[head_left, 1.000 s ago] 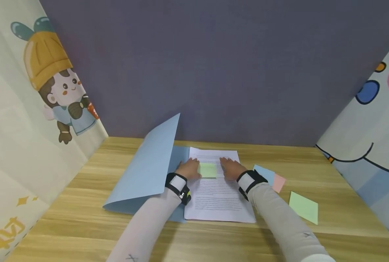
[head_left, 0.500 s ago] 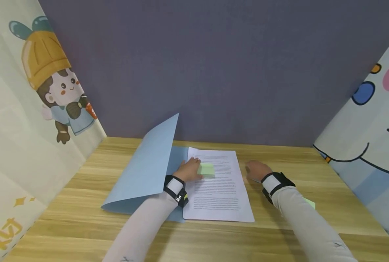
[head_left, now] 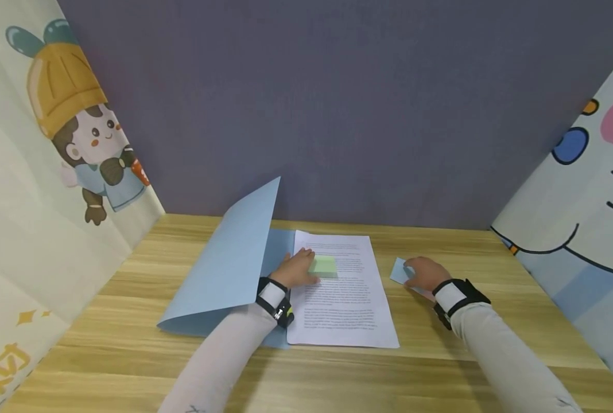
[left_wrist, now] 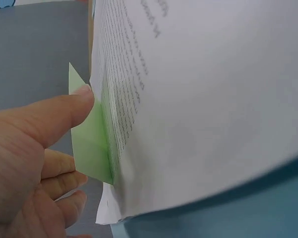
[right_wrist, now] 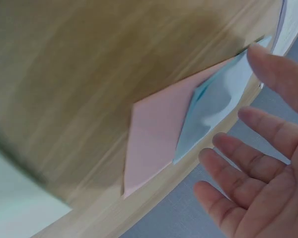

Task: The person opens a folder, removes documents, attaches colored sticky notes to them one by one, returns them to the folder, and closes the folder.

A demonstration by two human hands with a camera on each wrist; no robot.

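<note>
My left hand [head_left: 297, 269] rests on the printed sheets [head_left: 342, 312], thumb and fingers at the left edge of a pale green sticky note [head_left: 324, 266]. In the left wrist view the thumb overlaps this note [left_wrist: 92, 144], which slants up from the page. The sheets lie in an open light blue folder [head_left: 224, 264] whose cover stands half raised. To the right of the sheets, my right hand [head_left: 426, 274] is over a blue sticky note [head_left: 398, 271]. Its fingers are spread in the right wrist view, thumb tip at the blue note's far end [right_wrist: 223, 99].
A pink sticky note [right_wrist: 154, 139] lies partly under the blue one on the wooden table [head_left: 337, 381]. Another pale green note [right_wrist: 20, 198] lies nearby, hidden by the right arm in the head view. A dark grey panel [head_left: 306, 115] rises behind the table.
My right hand has left the printed sheets and moved right to the blue and pink notes. The left hand stays beside the green note on the page.
</note>
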